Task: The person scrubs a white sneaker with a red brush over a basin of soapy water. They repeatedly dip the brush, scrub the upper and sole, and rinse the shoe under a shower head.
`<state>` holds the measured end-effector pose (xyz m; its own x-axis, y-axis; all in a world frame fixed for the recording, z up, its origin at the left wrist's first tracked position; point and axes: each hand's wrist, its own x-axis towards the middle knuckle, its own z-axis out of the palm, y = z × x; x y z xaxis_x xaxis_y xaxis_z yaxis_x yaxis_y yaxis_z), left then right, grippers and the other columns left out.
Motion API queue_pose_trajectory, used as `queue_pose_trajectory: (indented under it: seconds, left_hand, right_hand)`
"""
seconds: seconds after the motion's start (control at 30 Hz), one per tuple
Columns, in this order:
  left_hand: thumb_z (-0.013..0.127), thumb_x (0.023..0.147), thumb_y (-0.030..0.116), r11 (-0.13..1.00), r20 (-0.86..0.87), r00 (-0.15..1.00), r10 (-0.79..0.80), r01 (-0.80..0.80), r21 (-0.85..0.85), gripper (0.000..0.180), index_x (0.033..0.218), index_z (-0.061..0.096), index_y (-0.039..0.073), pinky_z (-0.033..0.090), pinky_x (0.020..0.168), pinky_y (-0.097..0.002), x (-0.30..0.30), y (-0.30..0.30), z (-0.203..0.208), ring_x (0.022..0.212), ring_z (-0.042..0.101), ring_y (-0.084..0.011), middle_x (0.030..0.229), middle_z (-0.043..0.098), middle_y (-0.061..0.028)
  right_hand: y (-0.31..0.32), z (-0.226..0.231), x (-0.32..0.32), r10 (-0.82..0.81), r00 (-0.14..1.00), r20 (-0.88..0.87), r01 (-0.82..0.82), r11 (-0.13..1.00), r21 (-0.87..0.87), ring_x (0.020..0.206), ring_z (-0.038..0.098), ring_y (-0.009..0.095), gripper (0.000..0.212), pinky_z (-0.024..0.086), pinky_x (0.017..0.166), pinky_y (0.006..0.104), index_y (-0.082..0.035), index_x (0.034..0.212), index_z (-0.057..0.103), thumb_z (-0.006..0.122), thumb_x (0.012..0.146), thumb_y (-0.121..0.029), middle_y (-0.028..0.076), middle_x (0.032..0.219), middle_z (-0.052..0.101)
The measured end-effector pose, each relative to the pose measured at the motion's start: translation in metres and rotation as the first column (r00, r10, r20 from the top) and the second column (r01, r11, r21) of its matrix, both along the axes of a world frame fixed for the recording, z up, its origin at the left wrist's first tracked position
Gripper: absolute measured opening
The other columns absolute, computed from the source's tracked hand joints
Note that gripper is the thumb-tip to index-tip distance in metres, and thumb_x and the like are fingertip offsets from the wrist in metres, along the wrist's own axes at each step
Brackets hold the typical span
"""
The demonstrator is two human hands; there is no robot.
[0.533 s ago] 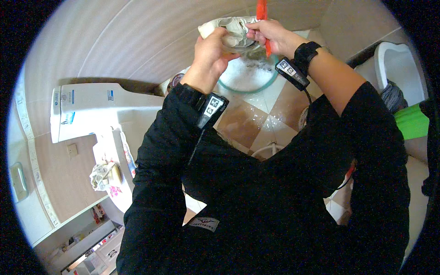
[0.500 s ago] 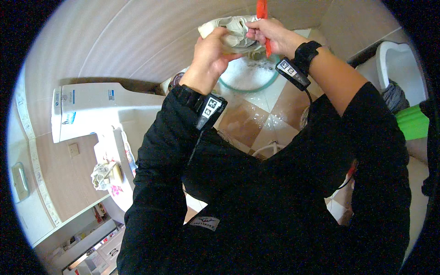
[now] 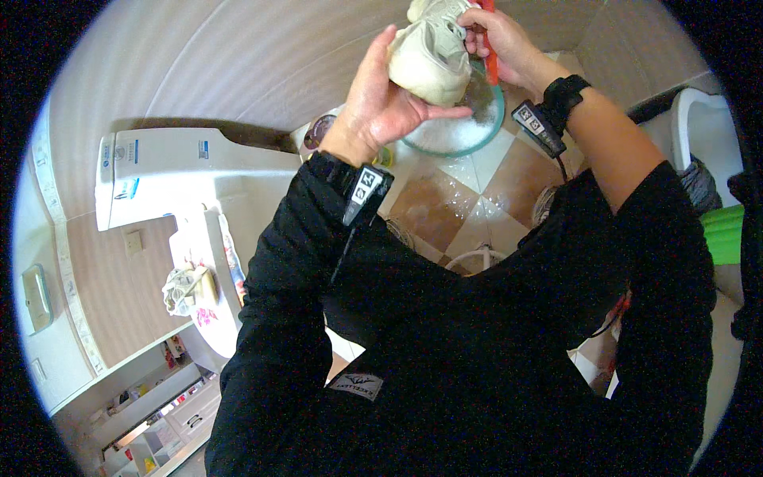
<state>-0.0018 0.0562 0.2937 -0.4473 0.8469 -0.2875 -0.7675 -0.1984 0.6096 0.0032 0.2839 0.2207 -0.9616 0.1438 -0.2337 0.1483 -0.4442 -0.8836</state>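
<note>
A cream-white sneaker point(image 3: 425, 75) is raised in front of me, its heel end toward me and its laces on the far side. Around that heel spreads my left hand point(image 3: 377, 107), fingers along one side and thumb under the near end. My right hand point(image 3: 505, 46) is closed at the laces with a long red plastic handle point(image 3: 490, 62) in its grip; the handle's upper end leaves the picture, and any bristles are hidden. Below the sneaker sits a round basin with a teal rim point(image 3: 499, 123), holding white suds.
To the left stands a white toilet point(image 3: 167, 171); a pale shoe-like item point(image 3: 184, 290) lies on a white surface beside it. Wet brown and white tiles point(image 3: 433, 203) cover the floor. A white tub point(image 3: 682, 131) and a green item point(image 3: 723, 234) are at the right.
The sneaker has turned so its heel faces me and has come up and right of its earlier place. My right hand and the red handle moved slightly right; my left fingers opened wider around the heel.
</note>
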Motion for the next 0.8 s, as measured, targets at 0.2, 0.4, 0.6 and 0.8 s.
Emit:
queue_pose_trajectory:
  seconds: [0.2,0.4,0.6,0.8]
  left_hand:
    - [0.046,0.102,0.043,0.999,0.083,0.996,0.037,-0.037,-0.003,0.052,0.147,0.046,0.016,0.044,0.102,-0.0645,0.004,-0.001,-0.001,0.126,0.054,-0.0354,0.141,0.054,-0.0116]
    - [0.057,0.096,0.035,0.957,0.127,0.977,0.169,-0.132,-0.257,0.044,0.135,0.054,0.015,0.041,0.097,-0.0598,0.000,0.000,-0.004,0.117,0.057,-0.0327,0.134,0.059,-0.0104]
    - [0.061,0.091,0.029,0.913,0.031,0.980,0.196,-0.171,-0.370,0.041,0.130,0.057,0.016,0.042,0.090,-0.0541,0.001,0.002,-0.014,0.107,0.060,-0.0291,0.121,0.064,-0.0083]
    - [0.060,0.094,0.033,0.865,-0.062,0.982,0.178,-0.187,-0.466,0.038,0.129,0.058,0.017,0.046,0.085,-0.0535,-0.006,-0.005,-0.022,0.107,0.065,-0.0288,0.121,0.068,-0.0066]
  right_hand:
    - [-0.011,0.014,0.015,-0.021,1.000,-0.007,0.020,0.999,-0.037,0.044,0.043,0.009,0.004,0.029,0.040,0.0246,-0.010,0.085,0.058,0.059,0.088,-0.013,-0.001,0.063,0.054]
    - [-0.014,0.034,0.032,0.090,0.994,0.067,-0.104,0.962,0.254,0.051,0.044,0.006,0.006,0.027,0.044,0.0213,-0.010,0.086,0.057,0.061,0.089,-0.012,-0.002,0.066,0.055]
    - [0.000,0.034,0.036,0.216,0.973,-0.082,-0.044,0.522,0.852,0.105,0.066,0.026,0.036,0.051,0.095,0.0382,0.000,0.126,0.064,0.058,0.101,-0.026,0.013,0.110,0.070]
    - [0.012,0.015,0.028,0.379,0.921,-0.087,-0.061,0.362,0.930,0.111,0.063,0.027,0.036,0.047,0.099,0.0384,-0.006,0.132,0.062,0.051,0.104,-0.026,0.014,0.123,0.068]
